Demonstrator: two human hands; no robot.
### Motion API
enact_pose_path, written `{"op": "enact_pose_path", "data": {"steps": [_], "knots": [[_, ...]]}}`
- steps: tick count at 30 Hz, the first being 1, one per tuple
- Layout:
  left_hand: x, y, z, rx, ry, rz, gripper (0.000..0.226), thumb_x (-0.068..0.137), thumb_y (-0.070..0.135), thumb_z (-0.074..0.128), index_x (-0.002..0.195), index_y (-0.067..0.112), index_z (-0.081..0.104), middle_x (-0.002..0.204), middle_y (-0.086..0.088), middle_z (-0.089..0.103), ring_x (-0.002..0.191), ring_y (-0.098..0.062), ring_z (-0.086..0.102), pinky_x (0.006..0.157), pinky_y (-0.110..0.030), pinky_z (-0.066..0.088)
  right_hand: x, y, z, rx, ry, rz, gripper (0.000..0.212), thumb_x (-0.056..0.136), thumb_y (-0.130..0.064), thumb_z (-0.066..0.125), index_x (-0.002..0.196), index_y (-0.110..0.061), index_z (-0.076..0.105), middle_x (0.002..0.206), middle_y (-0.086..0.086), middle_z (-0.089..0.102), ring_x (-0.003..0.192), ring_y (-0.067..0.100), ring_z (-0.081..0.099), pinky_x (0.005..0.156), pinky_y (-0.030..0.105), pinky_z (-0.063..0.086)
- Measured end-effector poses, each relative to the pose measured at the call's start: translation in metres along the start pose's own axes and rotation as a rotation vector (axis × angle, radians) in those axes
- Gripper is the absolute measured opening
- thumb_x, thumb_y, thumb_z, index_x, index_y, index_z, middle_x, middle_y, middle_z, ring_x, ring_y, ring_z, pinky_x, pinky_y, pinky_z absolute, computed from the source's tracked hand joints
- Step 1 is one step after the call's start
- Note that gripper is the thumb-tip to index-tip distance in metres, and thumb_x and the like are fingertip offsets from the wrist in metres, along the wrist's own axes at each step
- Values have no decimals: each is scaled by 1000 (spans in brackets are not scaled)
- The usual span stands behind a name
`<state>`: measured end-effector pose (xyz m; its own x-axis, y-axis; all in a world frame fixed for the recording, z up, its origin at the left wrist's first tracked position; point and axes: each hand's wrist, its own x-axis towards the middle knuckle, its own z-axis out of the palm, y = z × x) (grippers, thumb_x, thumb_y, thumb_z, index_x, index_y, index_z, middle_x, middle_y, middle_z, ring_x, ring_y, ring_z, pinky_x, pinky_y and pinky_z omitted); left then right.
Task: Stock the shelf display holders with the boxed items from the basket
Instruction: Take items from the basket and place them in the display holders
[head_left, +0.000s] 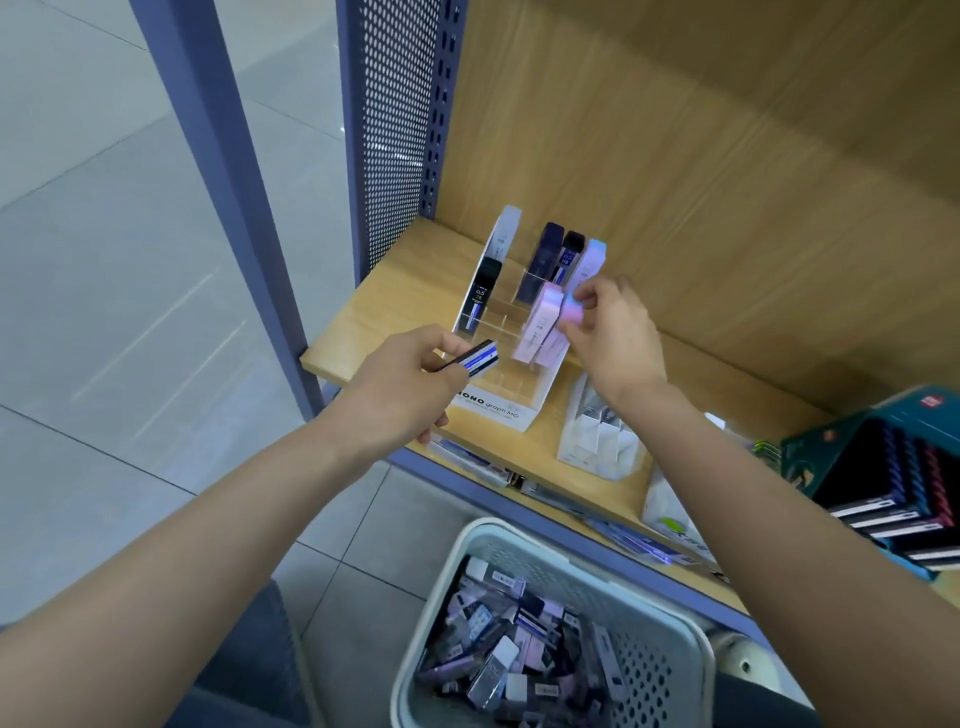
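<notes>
Left hand (402, 387) grips a black-and-blue box (470, 358) near the display holder (498, 410). Right hand (613, 338) pinches a pink box (569, 312) above its right slots (basket (670, 618) near, below the shelf (571, 447)).

The left hand (400, 384) holds a dark box (474, 358) before the display holder (506, 405); the right hand (613, 332) pinches a pink box (570, 310) over its slots, above the basket (675, 618).
</notes>
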<state>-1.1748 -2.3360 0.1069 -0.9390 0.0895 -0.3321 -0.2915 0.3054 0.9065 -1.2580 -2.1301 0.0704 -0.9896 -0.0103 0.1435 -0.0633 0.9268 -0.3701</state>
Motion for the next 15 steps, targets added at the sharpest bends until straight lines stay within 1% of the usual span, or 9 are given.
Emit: {"op": "enact_pose_path", "data": {"steps": [3, 6, 8, 10, 12, 15], "knots": [[1, -3, -2, 52, 23, 6, 15, 95, 10, 46, 102, 21, 54, 78, 3, 53, 54, -10, 49, 40, -11, 39, -3, 1, -1, -28, -10, -27, 24, 89, -18, 60, 113, -13, 55, 115, 6, 50, 93, 26, 60, 74, 41, 51], [2, -2, -7, 93, 84, 74, 12, 93, 10, 53, 90, 21, 51, 83, 3, 57, 55, -9, 52, 40, -11, 40, -6, 3, 1, -14, -10, -51, 22, 91, -18, 57, 112, -12, 55, 114, 6, 50, 91, 28, 60, 73, 41, 51], [7, 4, -12, 155, 115, 138, 10, 89, 12, 60, 87, 21, 57, 77, 1, 60, 52, -6, 53, 42, -10, 40, -8, 5, 3, -25, -7, -59, 22, 93, -19, 54, 114, -12, 54, 114, 6, 48, 89, 30, 59, 71, 39, 48], [19, 14, -15, 210, 134, 208, 9, 87, 13, 65, 85, 21, 63, 72, 3, 60, 50, -4, 53, 45, -9, 40, -9, 6, 2, -56, -7, -77, 23, 95, -20, 51, 116, -12, 53, 115, 6, 47, 87, 31, 58, 67, 33, 43], [35, 25, -13, 275, 151, 288, 10, 86, 12, 65, 88, 22, 63, 75, 5, 58, 56, -7, 54, 50, -8, 41, -9, 7, 0, -79, -24, -91, 24, 97, -22, 48, 119, -13, 53, 116, 7, 47, 88, 31, 57, 66, 32, 40], [68, 44, -5, 374, 187, 403, 18, 87, 11, 63, 95, 20, 50, 78, 10, 53, 65, -7, 52, 57, -8, 40, -6, 9, -7, -103, -77, -121, 28, 98, -23, 43, 123, -12, 51, 120, 8, 46, 97, 30, 56, 73, 36, 44]]}}
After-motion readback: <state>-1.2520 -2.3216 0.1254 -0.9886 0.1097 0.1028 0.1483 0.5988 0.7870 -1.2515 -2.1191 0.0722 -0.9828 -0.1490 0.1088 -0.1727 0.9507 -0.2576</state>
